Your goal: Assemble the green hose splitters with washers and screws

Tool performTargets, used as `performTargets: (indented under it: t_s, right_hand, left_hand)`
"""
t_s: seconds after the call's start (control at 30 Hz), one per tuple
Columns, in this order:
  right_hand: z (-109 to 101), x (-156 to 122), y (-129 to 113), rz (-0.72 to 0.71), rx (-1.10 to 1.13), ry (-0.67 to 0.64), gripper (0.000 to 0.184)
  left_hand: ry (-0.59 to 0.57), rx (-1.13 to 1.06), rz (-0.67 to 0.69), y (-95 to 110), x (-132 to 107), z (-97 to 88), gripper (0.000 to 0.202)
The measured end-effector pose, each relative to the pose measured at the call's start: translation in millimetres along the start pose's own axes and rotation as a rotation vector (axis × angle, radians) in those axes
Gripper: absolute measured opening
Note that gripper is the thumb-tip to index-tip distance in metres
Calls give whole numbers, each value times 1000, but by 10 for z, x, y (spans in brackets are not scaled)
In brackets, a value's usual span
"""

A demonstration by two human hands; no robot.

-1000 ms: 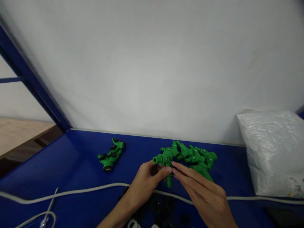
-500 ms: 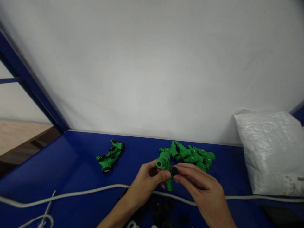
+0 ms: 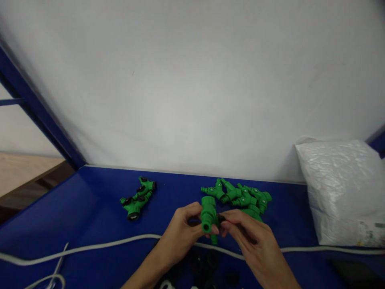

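A green Y-shaped hose connector (image 3: 208, 209) is held up above the blue table, one of its open ends pointing down toward me. My left hand (image 3: 183, 226) is closed round its left side, fingers partly hidden behind it. My right hand (image 3: 249, 237) pinches a small black part (image 3: 221, 218), perhaps a valve knob, against the connector's right side; fingers cover most of it. Behind my right hand lies a pile of green hose connectors (image 3: 243, 196) without black parts. Farther left rest green connectors fitted with black parts (image 3: 136, 204).
A white cable (image 3: 126, 241) runs across the blue table (image 3: 99, 200), passing under my arms. Dark round parts (image 3: 207, 263) and a white ring (image 3: 166, 284) lie close to me. On the right stands a white plastic-wrapped package (image 3: 343, 192). A pale wall (image 3: 180, 100) rises behind.
The held connector has turned so that its upper open end tips down toward me. My right hand has shifted slightly left, still pinching the black part at its side.
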State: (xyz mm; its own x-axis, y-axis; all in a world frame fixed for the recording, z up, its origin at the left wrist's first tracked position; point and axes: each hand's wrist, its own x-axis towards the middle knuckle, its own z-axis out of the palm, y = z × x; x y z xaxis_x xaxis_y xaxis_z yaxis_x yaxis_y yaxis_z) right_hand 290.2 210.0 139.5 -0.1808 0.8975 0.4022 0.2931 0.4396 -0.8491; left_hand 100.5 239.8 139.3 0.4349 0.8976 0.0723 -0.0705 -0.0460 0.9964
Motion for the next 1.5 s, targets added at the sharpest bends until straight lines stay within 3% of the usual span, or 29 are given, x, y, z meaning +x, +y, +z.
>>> performTargets:
  t_s: [0.2,0.37,0.53,0.7,1.03,1.3,1.5]
  right_hand:
    - [-34,20,-55,-13,-66,50,15]
    - [5,1,-91,-194,-125,111,23]
    - [71,-52,-54,-335,-177,138,42]
    - [53,-93,24,-279,-122,34,52]
    - [-2,-52,-4,-169,-72,-52,32]
    - [39,-37,-29,-39,-38,-25,26]
    - [44,-55,-21,-154,-61,-50,24]
  left_hand:
    - [-43,66,105,18,-14,10,25]
    - [6,165,123,-23,-33,15,23]
    - [35,112,111,2,-23,1,30]
    - [1,74,106,25,-6,-32,27]
    - [-20,289,128,-49,-39,-76,19]
    - [-25,453,209,-64,-52,-112,9]
    - [-69,319,173,-42,-33,-122,22]
